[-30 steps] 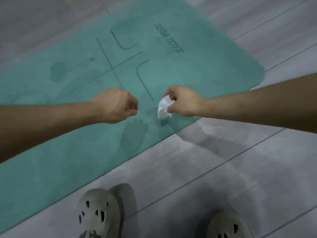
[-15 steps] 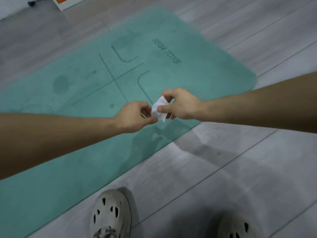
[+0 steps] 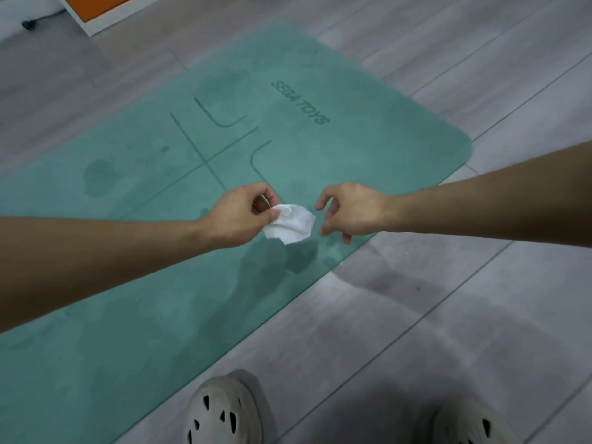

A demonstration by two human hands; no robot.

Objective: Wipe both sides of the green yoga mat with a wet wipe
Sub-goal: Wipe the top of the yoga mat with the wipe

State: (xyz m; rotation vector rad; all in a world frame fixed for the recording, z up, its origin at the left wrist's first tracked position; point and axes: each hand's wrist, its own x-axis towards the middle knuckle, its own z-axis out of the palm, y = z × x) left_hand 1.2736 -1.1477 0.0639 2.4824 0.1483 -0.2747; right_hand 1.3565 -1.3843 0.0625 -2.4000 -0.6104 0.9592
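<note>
At frame centre, the left hand [image 3: 238, 216] pinches the limp, light wet wipe [image 3: 291, 223] by one edge above the green yoga mat [image 3: 352, 149]; the right hand [image 3: 349, 211] hangs loosely curled, empty.

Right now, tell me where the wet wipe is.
Head view, centre: wet wipe pinched by the left hand, beside the right hand, over the yoga mat.

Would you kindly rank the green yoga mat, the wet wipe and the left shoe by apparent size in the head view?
1. The green yoga mat, by far the largest.
2. The left shoe, cut off below and nearer the camera, so its lead is unsure.
3. The wet wipe, crumpled, smallest.
</note>
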